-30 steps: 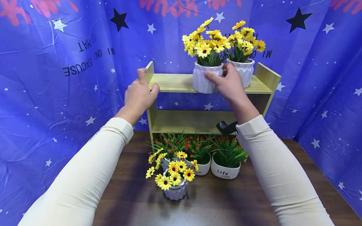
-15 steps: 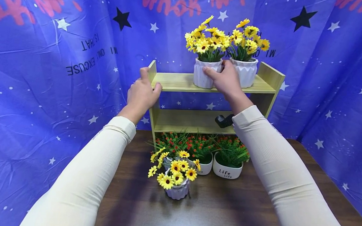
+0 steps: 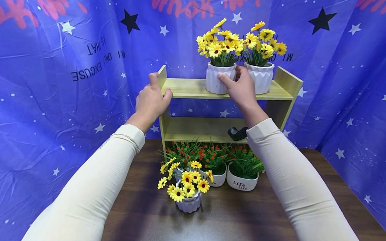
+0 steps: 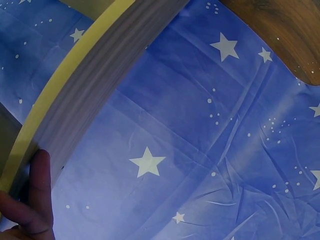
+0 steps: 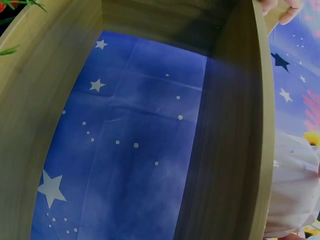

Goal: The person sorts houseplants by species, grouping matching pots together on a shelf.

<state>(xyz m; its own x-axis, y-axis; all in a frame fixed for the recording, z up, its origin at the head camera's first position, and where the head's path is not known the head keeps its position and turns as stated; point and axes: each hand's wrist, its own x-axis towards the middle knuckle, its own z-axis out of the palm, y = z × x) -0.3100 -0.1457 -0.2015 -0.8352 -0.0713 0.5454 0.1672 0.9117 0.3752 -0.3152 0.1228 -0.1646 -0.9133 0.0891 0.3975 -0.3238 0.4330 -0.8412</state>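
Observation:
My right hand [image 3: 244, 90] holds a white fluted flower pot [image 3: 215, 80] with yellow daisies by its right side, between thumb and fingers. That pot stands upright on the top board of the wooden shelf [image 3: 185, 85]. Just to its right, a matching daisy pot [image 3: 262, 79] sits on the same board. My left hand [image 3: 151, 102] grips the shelf's upper left corner, thumb at the front edge. The left wrist view shows its fingers [image 4: 41, 185] against the side panel [image 4: 95, 85]. In the right wrist view, only part of a white pot [image 5: 292, 185] shows beyond the board.
A third daisy pot [image 3: 188, 203] stands on the dark wooden table [image 3: 227, 222]. Behind it, red-flowered plants fill white planters, one a "Life" planter [image 3: 242, 182], below the middle board [image 3: 199, 129]. A blue starred curtain [image 3: 93, 105] surrounds everything. A black device [image 3: 237, 134] is at my right wrist.
The held daisy pot has moved back from the top board's front edge and now stands farther in, beside the other pot. My left hand stays on the shelf corner.

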